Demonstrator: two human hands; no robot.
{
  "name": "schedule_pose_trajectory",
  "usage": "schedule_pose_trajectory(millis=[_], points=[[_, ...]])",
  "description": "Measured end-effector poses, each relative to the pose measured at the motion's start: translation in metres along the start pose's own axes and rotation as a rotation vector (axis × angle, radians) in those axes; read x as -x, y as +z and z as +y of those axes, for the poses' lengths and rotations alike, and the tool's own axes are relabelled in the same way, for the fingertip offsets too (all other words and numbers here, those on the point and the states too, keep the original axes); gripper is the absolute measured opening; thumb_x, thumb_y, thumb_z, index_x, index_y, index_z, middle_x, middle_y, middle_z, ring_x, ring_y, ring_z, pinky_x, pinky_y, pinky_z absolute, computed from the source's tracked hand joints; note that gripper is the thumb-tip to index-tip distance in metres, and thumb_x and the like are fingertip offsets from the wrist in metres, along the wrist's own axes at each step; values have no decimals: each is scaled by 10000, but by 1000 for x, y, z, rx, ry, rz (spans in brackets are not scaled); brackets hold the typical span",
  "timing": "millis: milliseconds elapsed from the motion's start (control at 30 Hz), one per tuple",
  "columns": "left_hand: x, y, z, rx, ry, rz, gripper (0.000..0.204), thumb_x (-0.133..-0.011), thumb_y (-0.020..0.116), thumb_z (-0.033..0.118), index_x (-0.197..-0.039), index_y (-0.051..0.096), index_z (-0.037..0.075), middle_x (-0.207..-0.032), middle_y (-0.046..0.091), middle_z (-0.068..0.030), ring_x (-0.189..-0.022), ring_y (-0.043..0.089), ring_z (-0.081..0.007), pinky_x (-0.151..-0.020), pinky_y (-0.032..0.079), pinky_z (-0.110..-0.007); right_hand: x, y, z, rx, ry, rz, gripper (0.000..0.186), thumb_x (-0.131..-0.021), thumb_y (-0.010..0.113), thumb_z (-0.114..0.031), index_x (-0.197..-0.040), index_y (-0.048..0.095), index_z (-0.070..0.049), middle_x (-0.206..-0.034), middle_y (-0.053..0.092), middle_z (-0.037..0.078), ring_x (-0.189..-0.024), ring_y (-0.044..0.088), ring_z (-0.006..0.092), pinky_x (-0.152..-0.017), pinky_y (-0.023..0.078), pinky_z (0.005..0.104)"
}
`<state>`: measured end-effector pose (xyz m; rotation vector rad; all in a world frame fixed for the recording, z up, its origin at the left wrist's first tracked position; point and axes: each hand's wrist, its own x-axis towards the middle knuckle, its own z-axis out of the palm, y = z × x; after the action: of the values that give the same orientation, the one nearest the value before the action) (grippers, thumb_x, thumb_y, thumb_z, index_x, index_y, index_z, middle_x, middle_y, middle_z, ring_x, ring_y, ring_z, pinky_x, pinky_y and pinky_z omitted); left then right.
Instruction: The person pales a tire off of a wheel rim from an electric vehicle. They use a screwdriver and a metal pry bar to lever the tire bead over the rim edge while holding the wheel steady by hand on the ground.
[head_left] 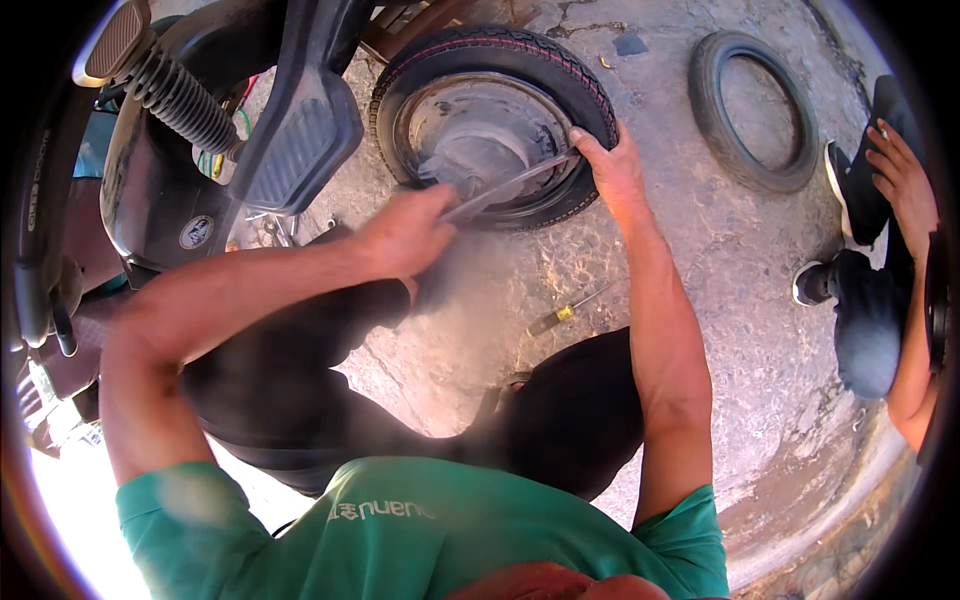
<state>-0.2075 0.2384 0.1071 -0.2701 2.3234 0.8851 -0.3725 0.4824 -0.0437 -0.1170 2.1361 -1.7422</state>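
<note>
A black tyre (pixel 470 52) with a red line round its tread sits on a dusty metal wheel (pixel 465 100) on the ground ahead of me. My left hand (pixel 408 232) is closed round one end of a long grey tyre lever (pixel 510 187), blurred by motion. The lever slants across the near part of the wheel, its far end at the tyre's right inner edge. There my right hand (pixel 614 172) grips the tyre's right side, thumb on top near the lever's tip. Its other fingers are mostly hidden behind the tyre.
A screwdriver (pixel 560 314) with a yellow-and-black handle lies between my legs and the wheel. A loose tyre (pixel 705 95) rests at the far right, near another person's hand (pixel 905 190) and legs. The dark scooter (pixel 165 215) stands at left, with small metal tools (pixel 283 232) beside it.
</note>
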Motion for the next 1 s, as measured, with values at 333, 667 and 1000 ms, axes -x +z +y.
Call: schedule_pose_trajectory(millis=[333,667,1000], points=[[-21,-77,58,-771,164,10,188,-935,603,193,-953,734,60,-926,735,-182,-918,714,-387,-794,561,-504,0,-2,0,39,-17,-21,663,-802,814,-410,-1259,630,33,-1150,715,144,-1042,664,225,-942,505,362],[-85,-88,71,-779,210,-253,307,-984,585,285,-1051,756,39,-992,730,-213,-984,706,-383,-859,550,-487,-1,-6,7,-77,3,-107,653,-721,836,-204,-1276,585,30,-1181,698,138,-1077,657,223,-962,504,350],[-120,-110,65,-720,200,-392,359,-936,683,331,-963,744,-22,-816,704,-213,-842,697,-379,-767,531,-477,5,-3,23,-270,64,-163,688,-714,815,-108,-1337,554,22,-1234,678,116,-1124,638,205,-1005,489,341]])
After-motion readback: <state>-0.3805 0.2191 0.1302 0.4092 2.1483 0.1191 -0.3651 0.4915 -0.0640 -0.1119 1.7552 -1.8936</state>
